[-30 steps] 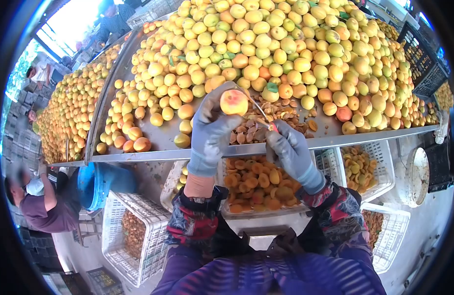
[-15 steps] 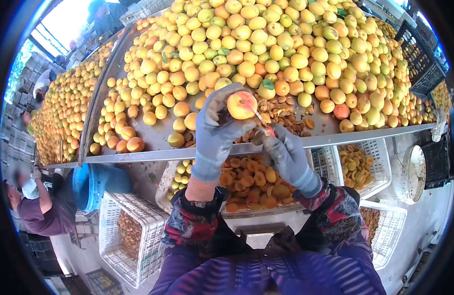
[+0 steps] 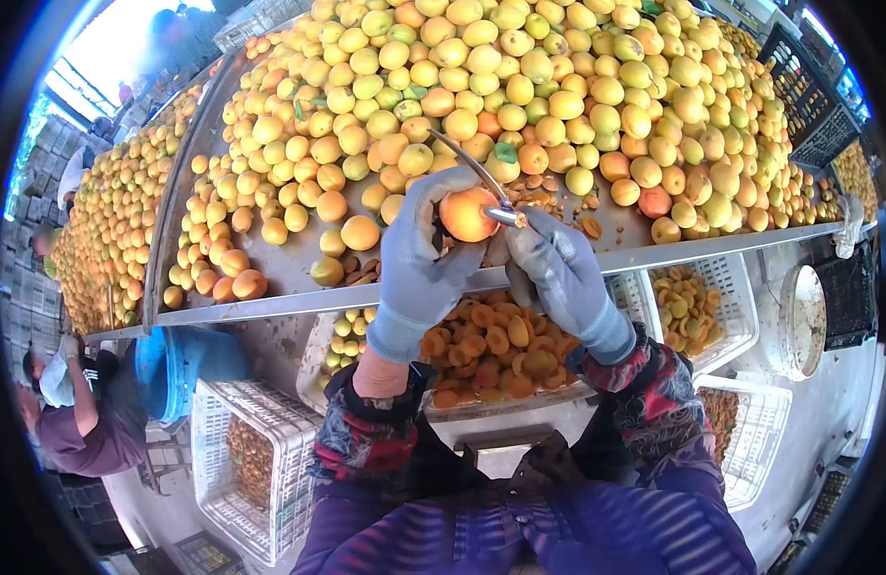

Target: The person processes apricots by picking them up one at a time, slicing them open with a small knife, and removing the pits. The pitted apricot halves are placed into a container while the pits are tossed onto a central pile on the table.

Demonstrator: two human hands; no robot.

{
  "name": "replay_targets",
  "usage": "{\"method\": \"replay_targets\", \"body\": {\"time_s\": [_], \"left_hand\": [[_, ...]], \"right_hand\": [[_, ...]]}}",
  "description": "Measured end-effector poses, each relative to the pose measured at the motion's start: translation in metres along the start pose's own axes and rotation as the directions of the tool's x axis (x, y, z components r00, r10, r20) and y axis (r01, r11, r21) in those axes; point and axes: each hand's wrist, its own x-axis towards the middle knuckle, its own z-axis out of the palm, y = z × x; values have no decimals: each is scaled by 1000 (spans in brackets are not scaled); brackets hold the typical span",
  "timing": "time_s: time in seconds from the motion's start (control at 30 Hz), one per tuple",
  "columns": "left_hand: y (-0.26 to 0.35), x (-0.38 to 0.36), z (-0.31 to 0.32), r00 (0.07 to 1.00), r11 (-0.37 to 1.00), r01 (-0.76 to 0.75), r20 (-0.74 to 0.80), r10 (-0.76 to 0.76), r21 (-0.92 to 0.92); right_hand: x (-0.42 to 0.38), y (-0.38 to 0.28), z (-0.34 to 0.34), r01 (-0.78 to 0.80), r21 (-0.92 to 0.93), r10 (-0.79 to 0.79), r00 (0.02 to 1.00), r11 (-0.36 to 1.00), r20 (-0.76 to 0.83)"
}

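Note:
In the middle of the view, my gloved left hand (image 3: 419,259) holds an orange-yellow fruit (image 3: 469,215) between its fingers. My gloved right hand (image 3: 563,268) grips a small knife (image 3: 472,163) close to the fruit's right side, its curved blade reaching up and left over the heap. Both hands are over the front metal edge (image 3: 299,305) of a sloping table. Behind them lies a large heap of yellow and orange fruit (image 3: 520,77). Directly below the hands, a container holds halved fruit (image 3: 501,345).
White crates (image 3: 294,450) stand at lower left and on the right (image 3: 764,436). A blue bucket (image 3: 155,374) is under the table edge at left. A person in a dark top (image 3: 88,441) is at far left. A black crate (image 3: 827,134) sits at upper right.
The knife blade has swung up and is now seen above the fruit. The fruit has turned in my left hand, and both hands stay close together. The whole view has shifted slightly.

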Motion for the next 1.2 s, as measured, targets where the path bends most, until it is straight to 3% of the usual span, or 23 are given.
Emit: {"method": "replay_targets", "body": {"time_s": [0.1,0.2,0.4,0.5,0.57,0.6,0.7,0.77,0.8,0.83,0.87,0.9,0.93,0.97,1.0,1.03,1.07,1.1,1.13,1.17,1.2], "left_hand": [[2,-1,1,996,988,-88,14,86,129],[9,1,1,992,953,-125,46,117,277],[7,0,-1,991,953,-133,62,120,272],[10,-3,-2,991,977,-92,115,71,190],[6,-4,-2,988,972,-123,122,99,202],[4,-5,-1,987,968,-129,122,105,215],[-3,-10,-3,986,958,-117,144,81,261],[-8,-10,-3,984,956,-95,172,48,276],[-9,-10,-2,984,955,-92,173,44,281],[-11,-12,0,988,976,3,152,-37,216],[-13,-13,3,984,984,96,134,-117,150],[-18,-16,7,984,983,98,133,-119,156],[-24,-19,13,980,980,174,78,-182,96],[-28,-20,16,968,969,247,25,-248,27],[-29,-14,16,993,986,110,36,-115,123],[-26,-12,14,993,986,114,26,-118,122],[-22,-9,11,973,970,228,36,-226,-84],[-18,-7,7,944,901,328,67,-323,-282],[-16,-6,4,930,804,359,105,-353,-475],[-12,-4,2,933,808,351,97,-348,-474],[-6,-2,0,926,677,347,120,-359,-649]], "right_hand": [[-1,7,-2,-37,16,37,999,999,28],[-1,10,-4,40,-19,-39,999,999,26],[0,22,-3,65,3,-65,998,998,21],[-2,25,2,100,117,-97,995,988,-29],[-2,21,-1,-54,151,40,995,987,91],[-1,32,3,60,167,-72,995,984,66],[1,38,5,20,223,-32,998,975,49],[6,42,3,-58,165,53,998,985,36],[8,46,2,48,-34,-48,999,998,-19],[10,49,1,141,-234,-157,986,962,-50],[10,48,1,141,-227,-155,987,964,-45],[10,46,-1,133,-535,-210,974,834,-84],[11,44,-3,91,-786,-275,956,611,-103],[13,45,-4,94,-786,-275,956,611,-100],[16,47,-6,-1,-795,-275,938,607,-211],[19,49,-8,-94,-794,-276,907,601,-317],[23,55,-18,-22,-715,-305,895,699,-325],[21,52,-18,-13,-716,-307,897,698,-317],[16,47,-16,62,-371,-177,942,927,-286],[11,44,-15,79,43,-69,978,996,-198],[9,46,-14,107,76,-100,990,991,-96]]}}
